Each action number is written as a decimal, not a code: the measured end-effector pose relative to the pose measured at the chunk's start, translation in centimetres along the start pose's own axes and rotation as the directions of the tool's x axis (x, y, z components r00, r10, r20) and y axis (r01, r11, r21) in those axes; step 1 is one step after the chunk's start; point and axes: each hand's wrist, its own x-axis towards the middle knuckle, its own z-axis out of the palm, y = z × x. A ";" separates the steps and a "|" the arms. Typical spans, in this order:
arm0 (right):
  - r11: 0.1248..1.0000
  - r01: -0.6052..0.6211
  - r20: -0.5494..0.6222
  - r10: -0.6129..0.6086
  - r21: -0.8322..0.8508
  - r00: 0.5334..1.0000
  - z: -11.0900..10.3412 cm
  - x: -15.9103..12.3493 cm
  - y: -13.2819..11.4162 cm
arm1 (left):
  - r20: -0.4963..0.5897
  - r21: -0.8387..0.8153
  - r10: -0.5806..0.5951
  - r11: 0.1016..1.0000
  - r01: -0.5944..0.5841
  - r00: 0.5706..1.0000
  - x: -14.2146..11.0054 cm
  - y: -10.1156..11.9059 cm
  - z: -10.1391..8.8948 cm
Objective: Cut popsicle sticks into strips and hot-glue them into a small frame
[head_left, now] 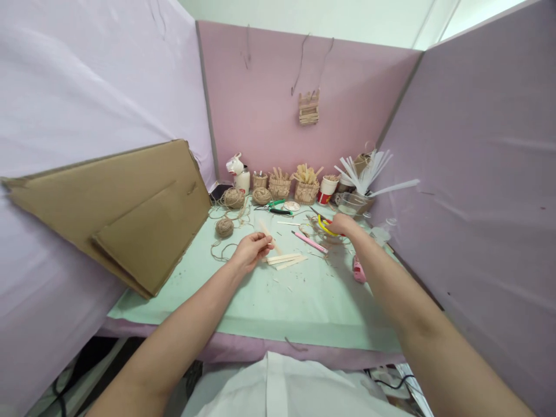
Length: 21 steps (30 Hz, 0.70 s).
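Note:
My left hand (249, 251) pinches a flat wooden craft stick (268, 234) just above the green table mat (278, 301); the stick slants up and away from the fingers. A few more wooden sticks (284, 260) lie on the mat just right of that hand. My right hand (343, 223) reaches farther back and closes on yellow-handled scissors (324, 226) that rest over a small clear bowl (326, 234). A pink craft knife (309, 241) lies between the two hands.
A big folded cardboard sheet (130, 208) leans at the left. Twine balls (225, 227), small woven baskets (280, 185), a glue bottle (243, 176), green pliers (274, 204), a red paper cup (326, 189) and white strips in a container (362, 174) line the back. Pink partition walls enclose the table.

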 end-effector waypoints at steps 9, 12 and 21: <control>0.942 0.091 0.100 -0.129 0.323 0.987 0.3 -12.4 -2.2 | 0.009 -0.020 -0.008 1.000 0.008 1.000 -0.2 0.1 0.3; 0.884 0.194 0.012 -0.220 0.425 0.975 0.6 -15.4 -3.0 | 0.038 -0.005 -0.017 1.000 0.017 0.999 -0.3 0.2 0.4; 0.853 0.188 -0.036 -0.195 0.487 0.980 1.7 -19.1 -3.0 | 0.182 0.034 -0.024 0.999 0.018 0.983 -0.3 -0.1 0.0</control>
